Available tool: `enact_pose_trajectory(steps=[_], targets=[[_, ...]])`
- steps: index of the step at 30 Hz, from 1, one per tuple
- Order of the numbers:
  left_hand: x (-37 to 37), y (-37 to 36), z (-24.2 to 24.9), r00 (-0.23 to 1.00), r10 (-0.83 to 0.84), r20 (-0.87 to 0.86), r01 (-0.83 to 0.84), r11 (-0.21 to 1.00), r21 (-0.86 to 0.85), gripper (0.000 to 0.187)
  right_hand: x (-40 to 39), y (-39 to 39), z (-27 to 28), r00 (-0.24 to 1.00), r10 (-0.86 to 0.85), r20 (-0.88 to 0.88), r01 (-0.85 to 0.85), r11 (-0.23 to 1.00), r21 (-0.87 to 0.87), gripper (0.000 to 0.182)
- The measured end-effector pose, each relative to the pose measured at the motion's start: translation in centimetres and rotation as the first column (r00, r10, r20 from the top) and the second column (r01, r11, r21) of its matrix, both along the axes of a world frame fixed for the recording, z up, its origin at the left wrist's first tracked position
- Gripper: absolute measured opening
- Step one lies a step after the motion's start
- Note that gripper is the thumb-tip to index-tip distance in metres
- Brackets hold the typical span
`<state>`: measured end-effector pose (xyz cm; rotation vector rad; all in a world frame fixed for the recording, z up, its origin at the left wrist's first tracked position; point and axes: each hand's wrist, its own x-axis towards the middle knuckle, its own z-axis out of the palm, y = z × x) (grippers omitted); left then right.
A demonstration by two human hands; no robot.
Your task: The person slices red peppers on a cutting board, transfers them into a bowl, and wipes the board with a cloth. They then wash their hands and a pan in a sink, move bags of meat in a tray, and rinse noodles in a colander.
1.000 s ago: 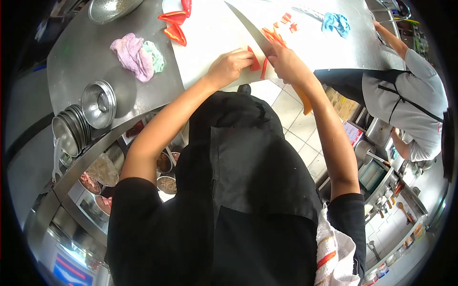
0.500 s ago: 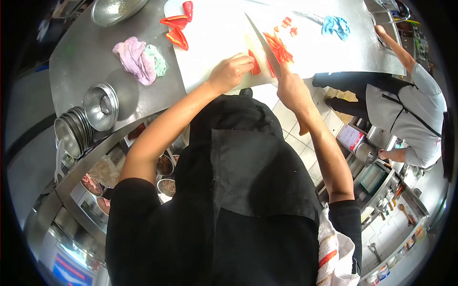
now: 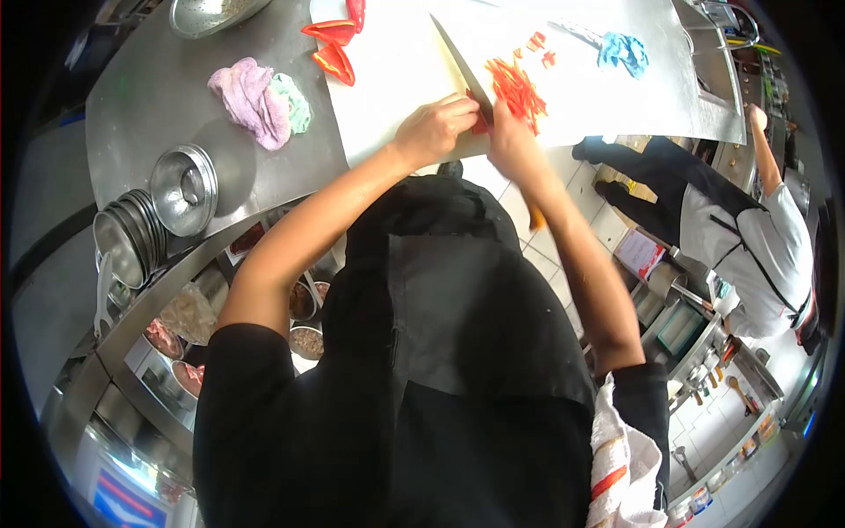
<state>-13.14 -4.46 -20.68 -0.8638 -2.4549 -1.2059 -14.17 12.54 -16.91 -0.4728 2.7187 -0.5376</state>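
Near the front edge of the white cutting board (image 3: 396,79), my left hand (image 3: 437,130) has its fingers bent over a red pepper piece (image 3: 480,123), pressing it on the board. My right hand (image 3: 515,145) is closed round the handle of a long knife (image 3: 459,60), whose blade points up and left and lies against the pepper piece. Thin red pepper strips (image 3: 519,92) are heaped just right of the knife, with a few small bits (image 3: 537,41) above them. Larger pepper pieces (image 3: 334,63) lie at the board's upper left.
Pink and green cloths (image 3: 255,106) lie on the steel table left of the board, above stacked metal bowls (image 3: 183,189). A metal colander (image 3: 207,16) stands at the top left. A blue cloth (image 3: 623,53) is at the right. Another person (image 3: 748,255) stands further right.
My right hand and the knife have moved left, up to the pepper piece under my left hand. The other person has shifted, with one arm now raised further right.
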Motion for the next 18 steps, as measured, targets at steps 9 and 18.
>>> enact_pose_trajectory(steps=[9,18], targets=[[-0.2,0.2,-0.3,0.993,0.082,-0.084,-0.079,0.996,0.031,0.009,2.9,0.2,1.7,0.995,-0.071,0.065,0.072,0.997,-0.011,0.029],[-0.2,0.0,0.0,0.997,0.066,0.039,-0.066,0.998,0.010,0.017,3.7,0.9,3.3,0.929,0.115,-0.351,-0.122,0.992,0.000,0.032]])
